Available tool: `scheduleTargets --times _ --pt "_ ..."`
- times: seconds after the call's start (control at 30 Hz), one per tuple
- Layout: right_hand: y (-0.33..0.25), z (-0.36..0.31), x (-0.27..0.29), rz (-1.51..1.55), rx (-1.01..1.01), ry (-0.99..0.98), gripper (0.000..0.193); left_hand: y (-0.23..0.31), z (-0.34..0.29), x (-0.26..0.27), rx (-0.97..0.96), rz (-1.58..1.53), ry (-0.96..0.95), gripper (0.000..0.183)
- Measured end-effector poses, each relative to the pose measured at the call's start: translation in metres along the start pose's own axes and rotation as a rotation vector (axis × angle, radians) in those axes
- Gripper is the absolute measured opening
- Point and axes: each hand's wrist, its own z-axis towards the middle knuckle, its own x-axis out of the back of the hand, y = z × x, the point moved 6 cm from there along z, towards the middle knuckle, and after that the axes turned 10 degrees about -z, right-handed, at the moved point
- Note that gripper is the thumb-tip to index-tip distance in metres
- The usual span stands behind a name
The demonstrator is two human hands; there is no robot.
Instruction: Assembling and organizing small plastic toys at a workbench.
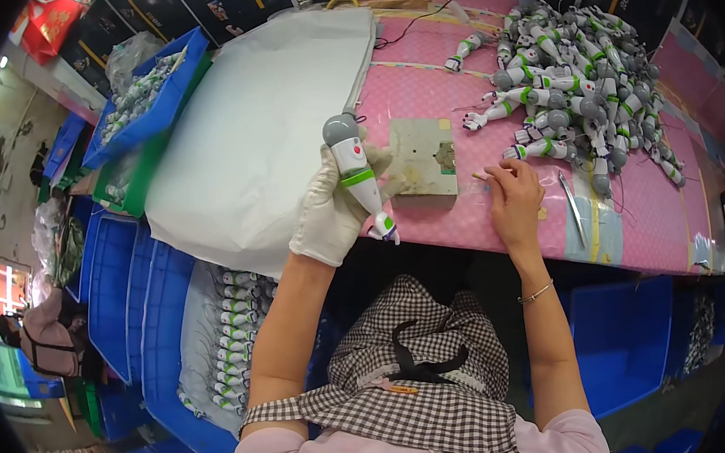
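Note:
My left hand (331, 212), in a white glove, grips a white toy arm (358, 175) with a grey ball end, a green band and a red dot, held upright over the near edge of the pink table (420, 92). My bare right hand (514, 200) rests on the table, its fingertips pinching a small pale piece (481, 176) beside a worn square block (423, 159). A big pile of the same toy arms (578, 78) lies just beyond my right hand.
A metal tweezer-like tool (572, 208) lies right of my right hand. A large white sheet (259, 123) covers the table's left part. Blue bins (144, 99) hold more toy arms at the left and below (226, 342). Black boxes line the back.

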Motion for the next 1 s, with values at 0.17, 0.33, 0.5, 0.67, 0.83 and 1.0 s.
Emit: scheduleTargets --times 0.17,0.33,0.5,0.67,0.83,1.0 --pt "-0.034 -0.002 0.024 0.677 -0.021 -0.032 0.011 -0.011 0.004 -0.006 0.187 -0.416 -0.133 0.054" --pt "-0.054 0.001 0.019 0.771 0.01 -0.184 0.019 -0.03 0.002 -0.004 0.266 -0.504 -0.11 0.059" --pt "-0.043 0.026 -0.02 1.536 -0.815 -0.515 0.033 -0.055 -0.014 -0.001 0.416 -0.507 -0.086 0.062" --pt "-0.023 0.028 -0.033 1.639 -0.79 -0.425 0.028 -0.074 -0.034 0.009 0.532 -0.416 -0.068 0.071" --pt "-0.007 0.016 -0.024 1.606 -0.844 -0.459 0.023 -0.092 -0.041 0.009 0.634 -0.401 0.001 0.077" --pt "0.012 0.01 -0.032 1.541 -0.778 -0.609 0.021 -0.109 -0.044 0.002 0.745 -0.389 0.073 0.069"
